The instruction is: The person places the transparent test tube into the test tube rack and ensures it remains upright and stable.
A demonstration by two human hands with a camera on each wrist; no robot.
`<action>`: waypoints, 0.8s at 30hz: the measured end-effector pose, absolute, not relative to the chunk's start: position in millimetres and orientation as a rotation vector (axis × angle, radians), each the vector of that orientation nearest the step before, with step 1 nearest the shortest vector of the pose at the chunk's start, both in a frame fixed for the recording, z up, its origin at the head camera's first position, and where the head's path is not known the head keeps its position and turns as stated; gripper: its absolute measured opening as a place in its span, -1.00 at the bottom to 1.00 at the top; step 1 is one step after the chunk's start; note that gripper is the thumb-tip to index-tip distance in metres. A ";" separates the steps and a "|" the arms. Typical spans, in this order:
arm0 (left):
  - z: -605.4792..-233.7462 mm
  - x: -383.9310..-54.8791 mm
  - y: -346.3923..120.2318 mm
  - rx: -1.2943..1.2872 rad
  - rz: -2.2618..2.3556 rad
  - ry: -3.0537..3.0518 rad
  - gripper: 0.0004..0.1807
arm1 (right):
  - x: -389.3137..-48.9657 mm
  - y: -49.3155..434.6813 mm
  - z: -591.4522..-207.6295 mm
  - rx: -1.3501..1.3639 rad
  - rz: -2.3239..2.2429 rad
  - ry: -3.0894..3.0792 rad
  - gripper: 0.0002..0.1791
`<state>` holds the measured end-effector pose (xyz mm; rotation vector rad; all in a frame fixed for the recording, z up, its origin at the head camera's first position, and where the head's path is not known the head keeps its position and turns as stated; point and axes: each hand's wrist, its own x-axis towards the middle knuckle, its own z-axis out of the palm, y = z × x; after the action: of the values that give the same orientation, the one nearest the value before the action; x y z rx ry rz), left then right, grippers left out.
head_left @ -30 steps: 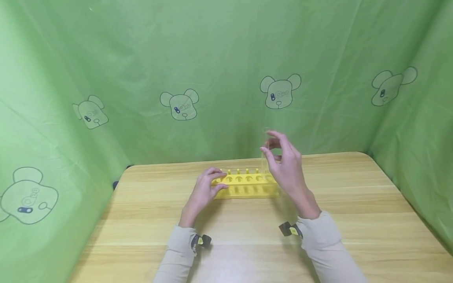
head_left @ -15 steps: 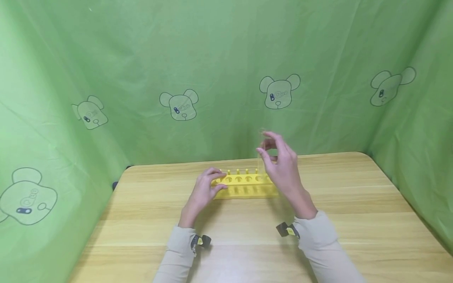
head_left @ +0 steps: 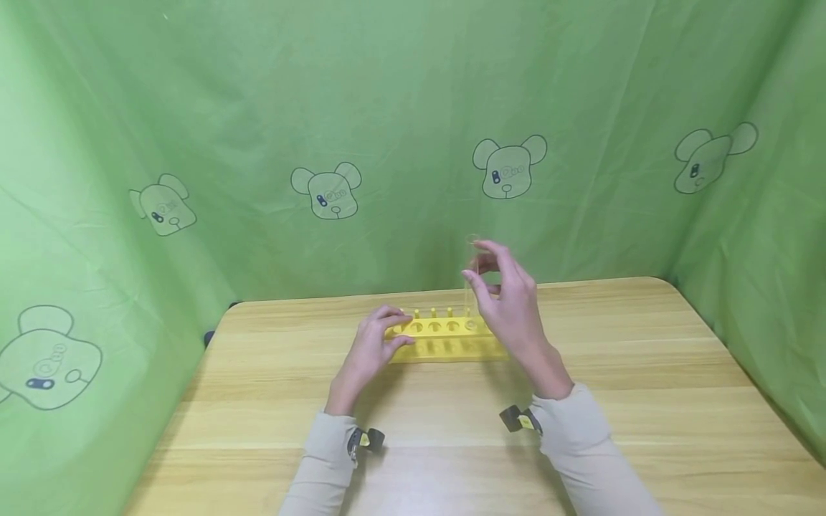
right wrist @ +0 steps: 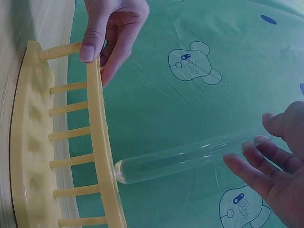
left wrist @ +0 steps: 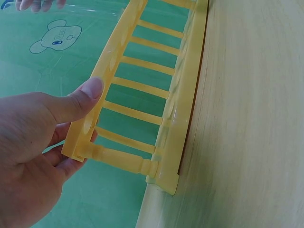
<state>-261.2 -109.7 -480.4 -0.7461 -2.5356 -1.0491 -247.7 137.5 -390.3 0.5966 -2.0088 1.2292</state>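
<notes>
A yellow test tube rack with a row of round holes and pegs along its back stands on the table. My left hand grips the left end of its upper bar, thumb on the near side, as the left wrist view shows. In my right hand a clear glass test tube is pinched near its mouth between thumb and fingers. The tube stands about upright above the rack's right part. Its rounded bottom is right at a hole of the upper bar in the right wrist view.
The wood-grain table reaches to a green curtain printed with bear heads at the back and sides. Small dark wrist cameras sit at both sleeve cuffs.
My right hand has moved a little to the left with the test tube, along the rack from near its right end. The left hand and rack have stayed in place.
</notes>
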 end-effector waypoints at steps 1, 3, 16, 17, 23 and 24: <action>-480.4 -261.4 -109.7 -0.745 -1.051 -2.537 -0.54 | -247.7 137.1 -390.2 0.598 1.231 -2.008 -0.46; -480.3 -261.6 -109.9 -0.743 -1.054 -2.541 -0.54 | -247.5 136.3 -389.8 0.598 1.234 -2.008 -0.45; -480.6 -261.9 -109.7 -0.740 -1.064 -2.548 -0.55 | -247.9 132.2 -391.5 0.606 1.239 -2.008 -0.47; -480.7 -261.7 -109.9 -0.739 -1.065 -2.548 -0.55 | -247.9 131.8 -391.5 0.609 1.240 -2.006 -0.47; -480.6 -260.9 -110.2 -0.730 -1.069 -2.557 -0.54 | -249.0 129.7 -392.2 0.615 1.247 -2.000 -0.47; -480.6 -260.8 -110.1 -0.733 -1.065 -2.554 -0.54 | -249.1 129.4 -392.4 0.615 1.248 -2.000 -0.47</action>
<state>-260.8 -110.1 -480.6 -0.7327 -2.5538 -1.0650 -249.1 129.4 -392.4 0.6148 -2.0000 1.2482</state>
